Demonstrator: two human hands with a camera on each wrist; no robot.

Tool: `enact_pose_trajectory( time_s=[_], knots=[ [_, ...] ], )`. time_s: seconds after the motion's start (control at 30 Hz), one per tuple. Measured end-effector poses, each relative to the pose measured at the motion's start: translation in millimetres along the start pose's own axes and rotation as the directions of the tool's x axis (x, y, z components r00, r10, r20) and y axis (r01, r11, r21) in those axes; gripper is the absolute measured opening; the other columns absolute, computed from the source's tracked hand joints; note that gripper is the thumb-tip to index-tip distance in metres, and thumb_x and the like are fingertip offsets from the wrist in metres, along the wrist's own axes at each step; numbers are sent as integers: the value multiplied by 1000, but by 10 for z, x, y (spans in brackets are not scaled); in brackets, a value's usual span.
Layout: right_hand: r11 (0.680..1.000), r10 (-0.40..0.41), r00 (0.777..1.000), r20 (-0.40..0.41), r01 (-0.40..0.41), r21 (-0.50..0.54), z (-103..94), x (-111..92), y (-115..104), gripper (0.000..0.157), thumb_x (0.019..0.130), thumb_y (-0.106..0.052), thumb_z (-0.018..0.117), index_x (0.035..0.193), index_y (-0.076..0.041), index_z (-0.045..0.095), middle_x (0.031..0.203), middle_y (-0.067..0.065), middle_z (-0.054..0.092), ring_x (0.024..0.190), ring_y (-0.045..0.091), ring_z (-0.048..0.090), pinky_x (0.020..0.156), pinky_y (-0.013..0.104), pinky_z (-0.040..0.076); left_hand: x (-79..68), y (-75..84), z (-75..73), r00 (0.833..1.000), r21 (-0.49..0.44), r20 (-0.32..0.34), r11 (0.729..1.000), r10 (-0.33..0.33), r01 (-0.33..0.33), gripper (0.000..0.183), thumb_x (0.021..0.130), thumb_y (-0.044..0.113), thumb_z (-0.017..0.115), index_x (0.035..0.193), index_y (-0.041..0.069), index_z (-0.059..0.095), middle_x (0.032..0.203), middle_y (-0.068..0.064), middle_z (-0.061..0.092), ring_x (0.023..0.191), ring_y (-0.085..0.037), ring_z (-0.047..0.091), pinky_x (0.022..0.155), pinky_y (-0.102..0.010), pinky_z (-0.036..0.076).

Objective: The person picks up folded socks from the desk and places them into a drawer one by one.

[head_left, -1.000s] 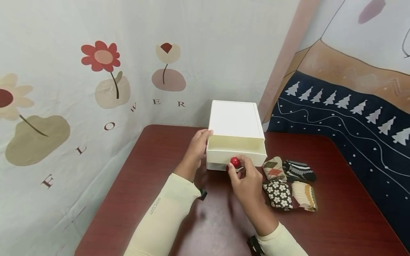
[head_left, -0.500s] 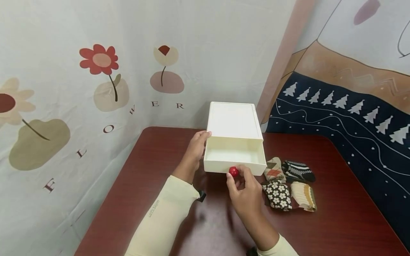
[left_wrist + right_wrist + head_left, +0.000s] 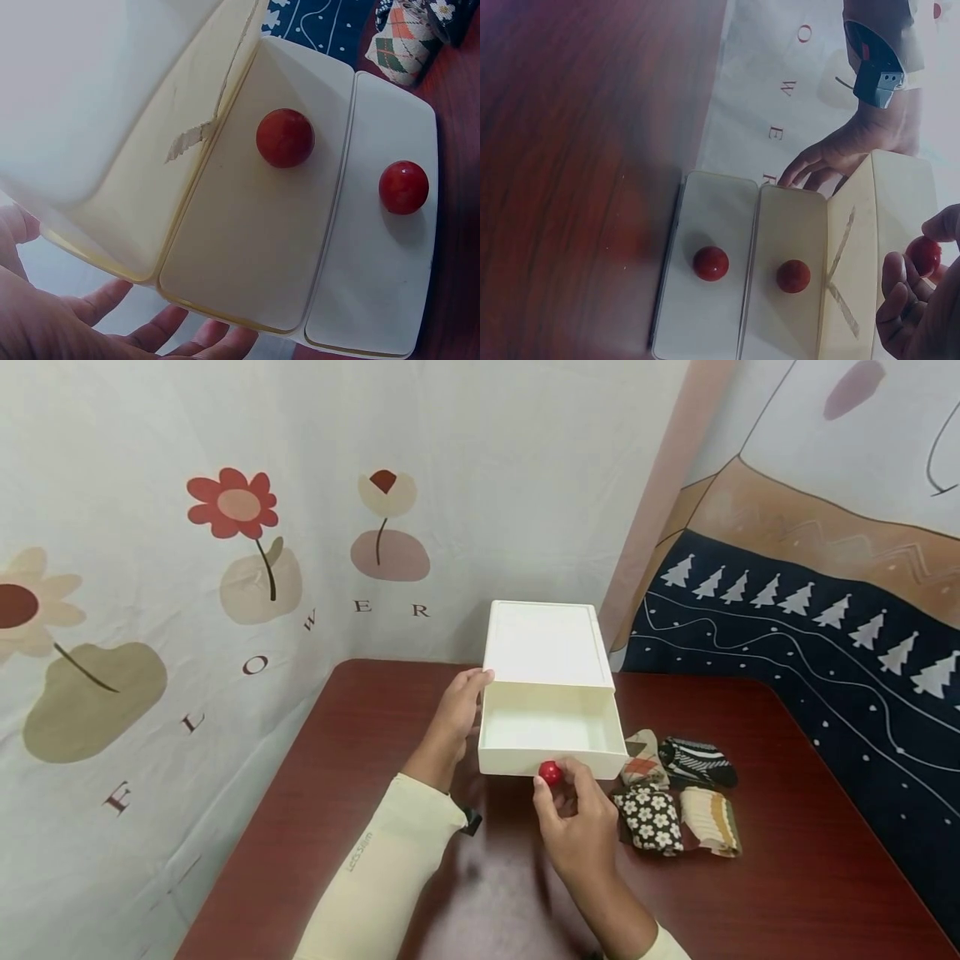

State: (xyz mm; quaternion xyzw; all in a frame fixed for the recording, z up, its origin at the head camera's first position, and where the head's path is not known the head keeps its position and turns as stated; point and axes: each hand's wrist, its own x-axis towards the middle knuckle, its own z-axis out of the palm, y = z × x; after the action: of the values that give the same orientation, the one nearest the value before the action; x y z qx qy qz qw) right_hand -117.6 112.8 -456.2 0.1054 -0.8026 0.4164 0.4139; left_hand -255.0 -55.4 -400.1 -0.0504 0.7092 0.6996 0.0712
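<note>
A white drawer unit (image 3: 551, 643) stands at the back of the table, its top drawer (image 3: 547, 718) pulled well out with nothing inside. Thumb and fingers of my right hand (image 3: 588, 839) pinch that drawer's round red knob (image 3: 550, 772). My left hand (image 3: 452, 718) touches the unit's left side, thumb at the front upper corner; in the left wrist view its fingers (image 3: 161, 328) lie spread along that side. Two lower drawer fronts are closed, with a middle red knob (image 3: 285, 138) and a bottom red knob (image 3: 403, 187), both hidden in the head view.
Right of the unit lie several folded socks: an argyle sock (image 3: 647, 764), a dark striped sock (image 3: 697, 762), a black sock with white flowers (image 3: 651, 818) and a cream ribbed sock (image 3: 711, 821). A patterned curtain (image 3: 300, 510) hangs behind the dark red table (image 3: 352, 718).
My right hand has drawn the top drawer out toward me by its knob, exposing more of its inside. My left hand has stayed at the unit's side.
</note>
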Motion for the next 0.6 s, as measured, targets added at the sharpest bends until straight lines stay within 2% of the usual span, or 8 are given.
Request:
enact_pose_trajectory(
  time_s=[0.23,0.4,0.5,0.6],
  knots=[
    [1000,2,1000,7,-2,-9,-28,-19,-12,31,88,0,84,115,0,70,87,11,75,62,17,67,57,16,53,-1,-7,1,1000,-8,6,1000,-4,4,64,107,54,56,159,17,48,153,-15,57,146,-43,50,116,-66,43],
    [1000,-15,1000,-16,15,-13,-88,-32,-20,36,87,-2,85,122,-4,74,85,8,76,62,14,65,58,18,53,14,-15,11,1000,-10,6,1000,-4,4,63,107,53,56,158,18,49,151,-15,58,144,-42,50,116,-66,42],
    [1000,-20,998,-60,19,-9,-148,-29,-19,35,86,-1,83,121,-3,75,81,5,75,62,9,63,57,18,52,17,-12,14,1000,-7,2,1000,-1,1,63,107,53,56,159,17,48,152,-16,58,144,-42,51,116,-67,41],
    [1000,-19,992,-121,20,4,-210,-3,7,29,86,3,80,115,2,75,79,6,73,62,7,60,55,18,50,24,-16,12,1000,-8,-2,1000,1,-1,63,108,53,56,159,16,48,153,-17,57,145,-44,50,118,-69,39]
  ],
)
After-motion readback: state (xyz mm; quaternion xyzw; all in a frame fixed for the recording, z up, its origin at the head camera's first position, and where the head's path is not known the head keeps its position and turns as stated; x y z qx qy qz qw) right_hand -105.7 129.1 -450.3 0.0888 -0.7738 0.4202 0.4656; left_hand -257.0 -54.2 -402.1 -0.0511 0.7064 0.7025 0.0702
